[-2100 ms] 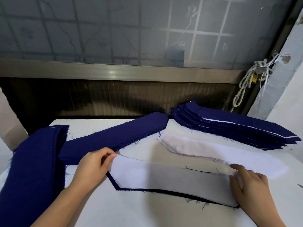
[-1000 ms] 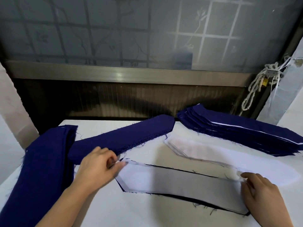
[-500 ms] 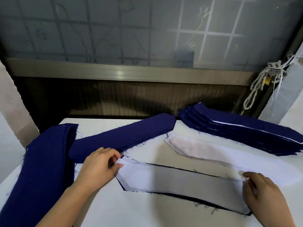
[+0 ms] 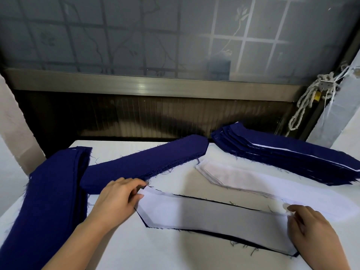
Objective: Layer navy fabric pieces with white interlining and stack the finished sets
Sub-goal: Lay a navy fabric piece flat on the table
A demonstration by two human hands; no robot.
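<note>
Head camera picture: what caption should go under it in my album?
Left hand and right hand line up white interlining on a navy fabric piece; the finished stack waits behind.

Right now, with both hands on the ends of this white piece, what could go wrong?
The white interlining sits skewed: the navy piece peeks out along its near edge, so lifting now could lock in the mismatch. Your right hand is beside the loose interlining stack and might drag an extra sheet along.

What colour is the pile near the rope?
The pile is navy with white slivers, head view.
</note>
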